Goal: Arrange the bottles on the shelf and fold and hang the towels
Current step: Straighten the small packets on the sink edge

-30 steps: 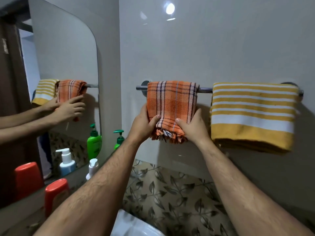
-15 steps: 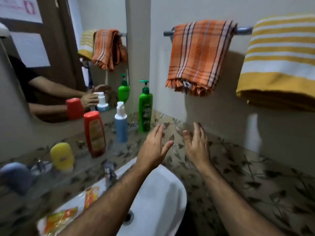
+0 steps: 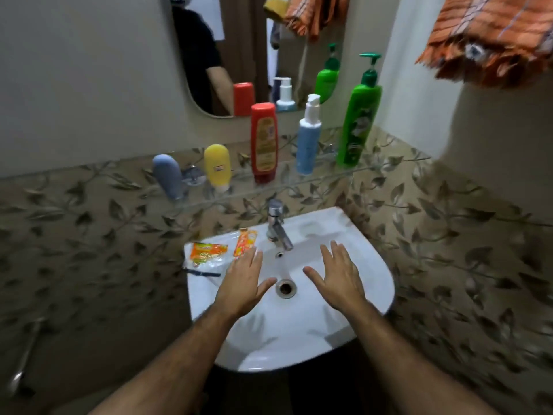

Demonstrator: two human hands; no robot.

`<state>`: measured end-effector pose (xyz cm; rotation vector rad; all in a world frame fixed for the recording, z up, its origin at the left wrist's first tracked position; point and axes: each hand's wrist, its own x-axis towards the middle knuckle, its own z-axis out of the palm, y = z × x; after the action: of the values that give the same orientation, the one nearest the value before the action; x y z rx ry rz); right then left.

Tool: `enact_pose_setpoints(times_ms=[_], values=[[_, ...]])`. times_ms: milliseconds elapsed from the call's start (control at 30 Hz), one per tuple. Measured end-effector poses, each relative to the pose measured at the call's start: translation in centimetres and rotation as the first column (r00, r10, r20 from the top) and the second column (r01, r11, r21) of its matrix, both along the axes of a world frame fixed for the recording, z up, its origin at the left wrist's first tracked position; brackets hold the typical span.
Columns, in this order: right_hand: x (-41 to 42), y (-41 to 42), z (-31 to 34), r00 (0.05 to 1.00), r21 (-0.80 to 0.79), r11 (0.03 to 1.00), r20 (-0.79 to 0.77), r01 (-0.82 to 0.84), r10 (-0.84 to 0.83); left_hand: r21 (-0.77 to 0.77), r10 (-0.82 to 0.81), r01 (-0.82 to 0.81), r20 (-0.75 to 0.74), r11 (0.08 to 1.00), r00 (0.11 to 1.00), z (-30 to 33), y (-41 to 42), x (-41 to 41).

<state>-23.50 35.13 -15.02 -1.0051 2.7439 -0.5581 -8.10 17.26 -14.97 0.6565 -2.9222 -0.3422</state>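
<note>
Several bottles stand in a row on the glass shelf (image 3: 335, 175): a grey-blue bottle (image 3: 167, 176), a yellow bottle (image 3: 217, 167), a red bottle (image 3: 264, 142), a light blue pump bottle (image 3: 308, 139) and a tall green pump bottle (image 3: 359, 115). The orange plaid towel (image 3: 490, 40) hangs at the top right, its fringe showing. My left hand (image 3: 244, 281) and my right hand (image 3: 338, 275) hover flat over the white sink (image 3: 374, 283), fingers straight and spread, holding nothing.
A chrome tap (image 3: 276, 224) rises at the back of the sink, above the drain (image 3: 285, 288). Orange sachets (image 3: 208, 253) lie on the sink's left rim. A mirror (image 3: 254, 55) hangs above the shelf. Leaf-patterned tiles cover the walls.
My hands let go of the orange towel on the rail and dropped down over the sink. My view swung down and left, from the towel rail to the shelf and basin.
</note>
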Motion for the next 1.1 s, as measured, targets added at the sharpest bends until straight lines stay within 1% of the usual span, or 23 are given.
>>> enact_pose_setpoints(times_ms=[67,267,433,533,600,700,767,867,967,1033,1100], values=[[1.0,-2.1,-1.2,0.998,0.014,0.998,0.017,-0.061,0.061,-0.040,0.069,-0.068,0.025,0.997,0.997,-1.1,-1.7,2.4],[4.1,-8.2,-3.1,0.981,0.046,0.980,0.033,-0.194,0.192,-0.080,0.263,-0.258,0.070,0.963,0.962,-3.4,-6.5,7.4],[5.4,-13.0,-4.4,0.975,0.083,0.973,0.084,-0.213,0.206,-0.062,0.319,-0.314,0.097,0.947,0.943,-4.9,-9.9,8.6],[5.7,-15.6,-4.8,0.976,0.069,0.977,0.101,-0.202,0.194,-0.030,0.340,-0.339,0.099,0.940,0.935,-5.7,-12.5,8.4],[5.5,-17.3,-5.1,0.975,0.047,0.984,0.148,-0.172,0.164,0.008,0.351,-0.353,0.093,0.936,0.932,-6.1,-14.5,7.7],[4.9,-19.4,-5.1,0.966,-0.004,0.997,0.245,-0.079,0.078,0.088,0.367,-0.376,0.109,0.922,0.924,-6.7,-16.3,6.6],[4.3,-20.7,-5.2,0.957,-0.014,1.000,0.289,-0.011,0.015,0.100,0.391,-0.402,0.113,0.910,0.914,-7.1,-17.4,5.9],[3.5,-22.1,-6.1,0.933,-0.043,0.993,0.350,0.106,-0.085,0.065,0.412,-0.417,0.078,0.906,0.908,-8.3,-18.8,5.5],[3.0,-23.0,-6.7,0.908,0.000,0.978,0.373,0.208,-0.193,-0.040,0.449,-0.448,0.054,0.893,0.892,-9.0,-19.1,5.3],[2.9,-23.3,-6.9,0.880,0.041,0.966,0.404,0.256,-0.250,-0.079,0.504,-0.498,0.087,0.864,0.859,-8.7,-18.7,5.1],[2.9,-23.9,-7.2,0.838,0.047,0.949,0.458,0.310,-0.296,-0.053,0.562,-0.561,0.148,0.826,0.814,-8.4,-18.5,4.8]])
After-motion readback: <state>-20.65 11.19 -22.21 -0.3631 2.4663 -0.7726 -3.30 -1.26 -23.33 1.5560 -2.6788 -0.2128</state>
